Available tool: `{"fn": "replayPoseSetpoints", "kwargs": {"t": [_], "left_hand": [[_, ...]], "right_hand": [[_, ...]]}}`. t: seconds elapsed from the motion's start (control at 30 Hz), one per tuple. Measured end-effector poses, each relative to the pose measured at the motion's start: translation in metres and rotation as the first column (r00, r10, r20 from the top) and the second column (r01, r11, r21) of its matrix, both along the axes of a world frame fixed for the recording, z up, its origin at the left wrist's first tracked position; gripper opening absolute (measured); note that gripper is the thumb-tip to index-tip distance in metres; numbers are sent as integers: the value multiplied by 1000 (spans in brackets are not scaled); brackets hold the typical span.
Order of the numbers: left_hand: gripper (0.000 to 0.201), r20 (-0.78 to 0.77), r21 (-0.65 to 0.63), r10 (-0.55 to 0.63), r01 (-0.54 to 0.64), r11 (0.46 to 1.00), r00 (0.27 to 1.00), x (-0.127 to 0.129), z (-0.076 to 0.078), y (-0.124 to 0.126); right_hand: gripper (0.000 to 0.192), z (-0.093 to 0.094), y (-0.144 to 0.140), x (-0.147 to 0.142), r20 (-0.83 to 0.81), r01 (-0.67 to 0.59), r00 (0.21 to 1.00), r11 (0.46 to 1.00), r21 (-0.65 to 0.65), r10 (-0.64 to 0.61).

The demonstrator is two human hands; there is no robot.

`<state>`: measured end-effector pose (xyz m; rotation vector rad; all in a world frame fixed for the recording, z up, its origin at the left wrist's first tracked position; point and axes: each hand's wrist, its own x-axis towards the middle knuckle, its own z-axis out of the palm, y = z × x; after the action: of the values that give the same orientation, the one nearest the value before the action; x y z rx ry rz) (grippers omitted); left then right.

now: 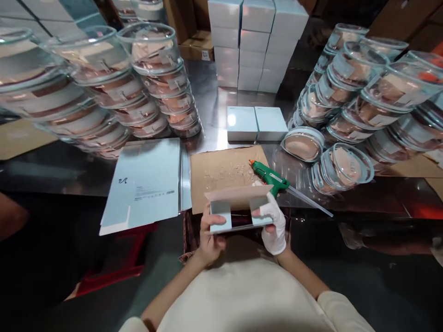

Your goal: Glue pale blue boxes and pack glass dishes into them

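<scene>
Between my two hands, above the table's front edge, is a partly folded light-blue box [241,194] with its flaps turned up. My left hand [211,233] is bare and grips the box's left end, fingers over the side flap. On the right end, my right hand [275,226], in a white glove with bare fingertips, is closed on the other flap. Just beyond the box lies a green glue gun [273,177] with an orange tip and a clear glue stick [309,201] out of its back. It rests partly on a brown cardboard sheet [221,168] with dried glue.
Flat light-blue box blanks [148,180] are stacked at left. Two finished boxes [256,122] sit behind the cardboard, with a tall box stack [256,46] farther back. Clear round containers stand piled at left [162,83] and right [349,106]. Another person's arm [12,216] shows at far left.
</scene>
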<state>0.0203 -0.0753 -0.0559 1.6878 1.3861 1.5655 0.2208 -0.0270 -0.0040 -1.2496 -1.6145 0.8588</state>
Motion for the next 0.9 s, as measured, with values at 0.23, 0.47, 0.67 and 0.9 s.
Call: {"fn": "replayPoseSetpoints", "kwargs": {"t": [0.23, 0.47, 0.67, 0.9], "left_hand": [[53, -192, 183, -116, 151, 971, 974, -6, 28, 12], [35, -177, 27, 56, -52, 998, 983, -44, 6, 13], [31, -69, -4, 85, -86, 996, 994, -29, -12, 18], [28, 27, 13, 115, -115, 993, 993, -15, 10, 38]], "right_hand": [[54, 22, 1, -5, -286, 291, 920, 956, 38, -269], [46, 28, 35, 48, 626, 501, 747, 810, -305, -226], [42, 2, 62, 39, 338, 507, 861, 700, -503, -381], [45, 17, 34, 42, -198, 490, 798, 804, -338, -569]]}}
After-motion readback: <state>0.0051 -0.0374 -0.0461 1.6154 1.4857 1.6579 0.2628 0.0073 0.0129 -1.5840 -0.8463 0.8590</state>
